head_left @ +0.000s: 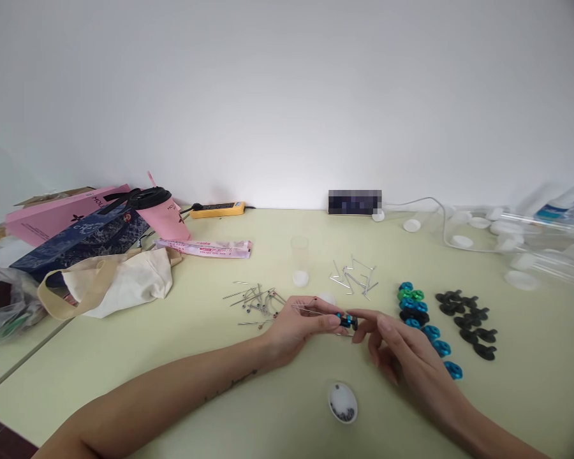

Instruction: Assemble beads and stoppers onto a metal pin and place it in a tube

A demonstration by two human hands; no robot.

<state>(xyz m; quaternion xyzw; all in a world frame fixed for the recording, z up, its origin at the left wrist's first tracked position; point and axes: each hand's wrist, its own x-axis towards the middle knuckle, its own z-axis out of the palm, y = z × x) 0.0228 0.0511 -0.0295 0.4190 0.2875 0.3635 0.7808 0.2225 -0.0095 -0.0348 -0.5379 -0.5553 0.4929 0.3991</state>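
My left hand point(306, 325) is closed on a small blue-and-black part point(345, 320), pinched between thumb and fingers. Thin metal rods point(310, 310) stick out across the same hand. At the part's dark right end are the fingertips of my right hand point(397, 344); its index finger is stretched out and its thumb stands apart. Behind my left hand lies a loose pile of thin metal pins point(256, 298), some with coloured ends. Below both hands, a small white dish point(337, 390) contains tiny dark pieces. Contact between the right fingertips and the part is partly hidden.
Right of my hands lie blue and green ring-shaped parts point(431, 333) and black disc-shaped pieces point(469, 336). L-shaped metal keys point(347, 280) and a clear cup point(300, 255) are farther back. A pink cup point(160, 213), bags and a power strip point(217, 210) occupy the left.
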